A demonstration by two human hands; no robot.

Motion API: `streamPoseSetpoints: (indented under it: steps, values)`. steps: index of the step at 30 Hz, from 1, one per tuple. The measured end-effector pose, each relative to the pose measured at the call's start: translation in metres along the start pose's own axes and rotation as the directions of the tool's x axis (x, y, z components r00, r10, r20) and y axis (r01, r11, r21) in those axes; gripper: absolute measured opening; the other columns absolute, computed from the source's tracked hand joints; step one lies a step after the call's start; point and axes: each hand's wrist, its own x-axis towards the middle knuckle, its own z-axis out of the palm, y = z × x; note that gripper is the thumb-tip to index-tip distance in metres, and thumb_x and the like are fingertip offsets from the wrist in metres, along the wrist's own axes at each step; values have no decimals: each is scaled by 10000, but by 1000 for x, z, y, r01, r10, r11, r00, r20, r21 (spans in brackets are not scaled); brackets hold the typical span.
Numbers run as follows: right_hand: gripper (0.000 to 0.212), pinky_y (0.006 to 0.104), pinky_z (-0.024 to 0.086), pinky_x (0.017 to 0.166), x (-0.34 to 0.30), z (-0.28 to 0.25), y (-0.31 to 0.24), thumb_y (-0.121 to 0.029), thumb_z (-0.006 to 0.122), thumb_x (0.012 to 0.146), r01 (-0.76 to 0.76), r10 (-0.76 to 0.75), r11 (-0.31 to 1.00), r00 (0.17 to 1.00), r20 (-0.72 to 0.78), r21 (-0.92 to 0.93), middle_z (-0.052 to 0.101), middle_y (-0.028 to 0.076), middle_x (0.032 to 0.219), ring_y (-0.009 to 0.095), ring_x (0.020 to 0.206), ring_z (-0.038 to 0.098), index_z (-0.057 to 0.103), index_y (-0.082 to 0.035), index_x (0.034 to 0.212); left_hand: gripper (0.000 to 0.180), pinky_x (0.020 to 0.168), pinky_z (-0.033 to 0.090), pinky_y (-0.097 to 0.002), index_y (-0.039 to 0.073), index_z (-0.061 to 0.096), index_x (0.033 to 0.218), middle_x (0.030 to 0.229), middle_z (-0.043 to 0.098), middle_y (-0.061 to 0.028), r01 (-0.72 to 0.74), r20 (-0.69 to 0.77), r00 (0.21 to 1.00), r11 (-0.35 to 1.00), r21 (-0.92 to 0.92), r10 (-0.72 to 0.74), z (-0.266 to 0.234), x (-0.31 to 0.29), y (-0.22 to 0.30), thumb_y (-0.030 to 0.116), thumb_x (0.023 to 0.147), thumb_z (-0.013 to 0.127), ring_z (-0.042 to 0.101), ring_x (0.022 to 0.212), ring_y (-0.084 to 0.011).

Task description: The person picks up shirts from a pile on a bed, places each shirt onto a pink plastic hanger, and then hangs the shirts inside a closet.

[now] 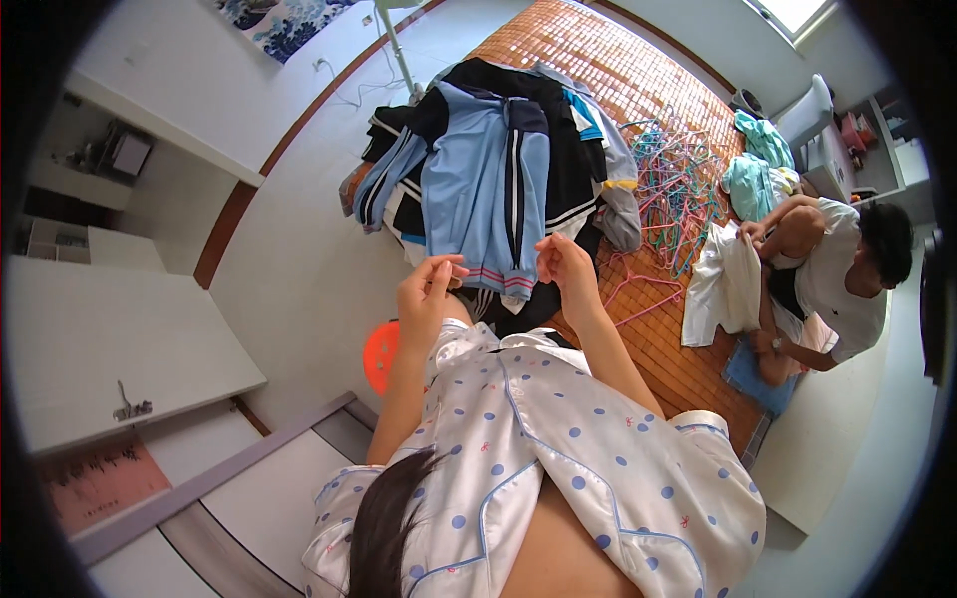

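Note:
A light-blue zip jacket with dark shoulders and black-and-white sleeve stripes lies spread on top of a heap of clothes. One sleeve is laid down its front, while the other hangs out to the left. My left hand is over the jacket's lower left edge, its fingers bent and drawn together. Beside the lower right edge, my right hand has its fingertips pinched close to the sleeve. Whether either hand has cloth between its fingers cannot be made out.
Right of the heap, many tangled hangers cover part of the woven mat. Another person sits farther right, handling a white garment. An orange-red stool is near my left forearm. A white cabinet stands at left.

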Motion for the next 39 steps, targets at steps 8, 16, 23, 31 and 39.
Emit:
streamPoseSetpoints:
  steps: [8, 16, 23, 31, 39]
  values:
    - [315, 232, 353, 527, 63, 23, 1, -276, 427, 911, 21, -21, 1000, 986, -166, 1, 513, 9, 586, 92, 538, 463, 589, -39, 781, 239, 585, 411, -207, 48, 643, 960, 805, 658, -46, -1, 135, 991, 1000, -29, 5, -9, 94, 2, 220, 906, 486, 578, 699, -100]
    - [336, 223, 369, 543, 148, 94, 44, -332, 454, 893, -105, 86, 993, 952, -294, -51, 539, 17, 610, 92, 555, 492, 606, -52, 790, 215, 618, 408, -194, 28, 626, 987, 839, 649, -44, 98, 309, 949, 991, -89, -66, -69, 185, -35, 170, 911, 483, 556, 712, -77]
    - [335, 215, 373, 526, 158, 129, 102, -320, 450, 915, -215, 166, 976, 851, -498, -42, 551, 11, 622, 76, 563, 498, 618, -51, 807, 230, 694, 443, -231, 37, 599, 1037, 894, 656, -47, 152, 356, 913, 975, 160, -201, -97, 269, -109, 192, 877, 540, 582, 762, -108]
    - [277, 232, 425, 617, 134, 73, 231, -295, 549, 881, -368, 112, 888, 755, -646, -276, 598, 37, 723, 117, 652, 544, 614, -26, 870, 584, 965, 330, -414, 94, 447, 1235, 1317, 368, -155, -107, 219, 975, 810, 577, -27, -36, 325, -230, 303, 739, 672, 373, 1195, -339]
    - [594, 420, 409, 809, 173, 21, 312, -348, 754, 607, -347, -278, 126, 887, -369, -929, 489, 141, 1070, 332, 1005, 471, 482, -54, 1046, 518, 950, 289, -487, 131, 463, 1240, 1397, 291, -177, -425, 167, 841, 437, 793, 515, 5, 305, -331, 303, 770, 596, 275, 1281, -375]
